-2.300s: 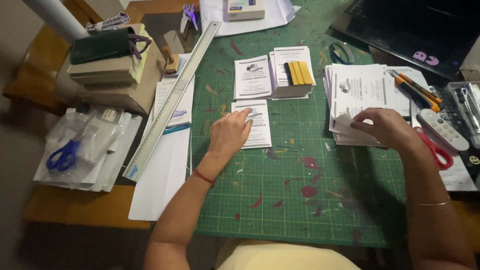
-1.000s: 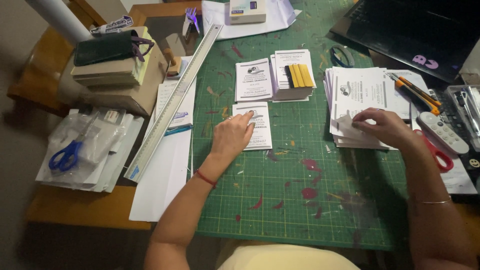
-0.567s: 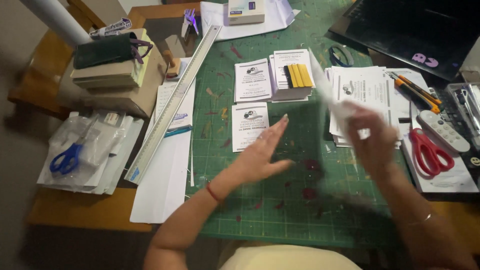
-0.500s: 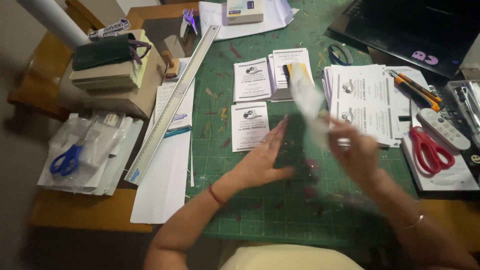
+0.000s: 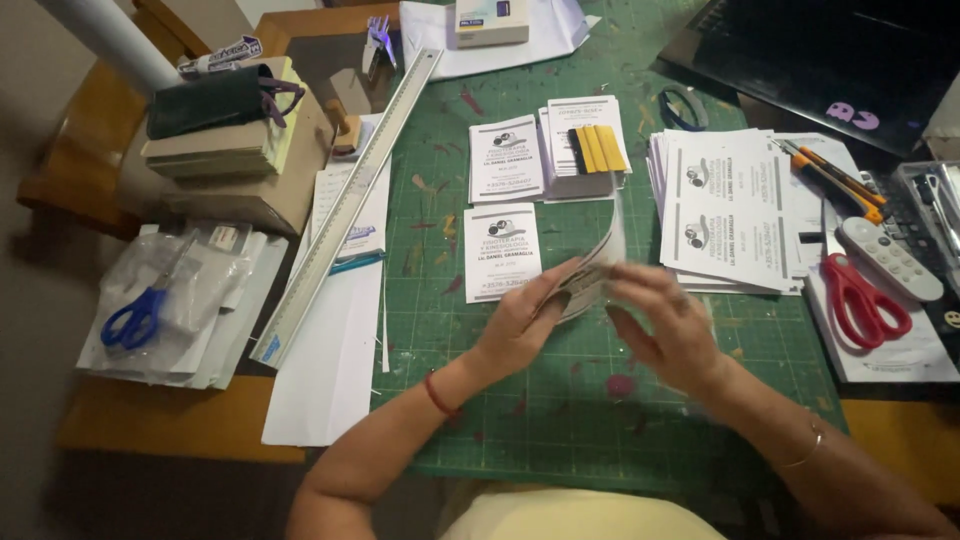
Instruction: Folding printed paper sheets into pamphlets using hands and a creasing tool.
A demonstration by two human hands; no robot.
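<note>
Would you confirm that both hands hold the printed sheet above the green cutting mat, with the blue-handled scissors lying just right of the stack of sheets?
Not quite: the head view shows red-handled scissors right of the stack of sheets. The blue-handled scissors lie far left. Both the left hand and right hand hold the printed sheet above the green cutting mat.

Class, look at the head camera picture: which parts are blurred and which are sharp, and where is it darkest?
Head view: the hands, left and right, and the printed sheet between them are motion-blurred; the green cutting mat and red scissors look sharp; the lower left corner is darkest.
</note>
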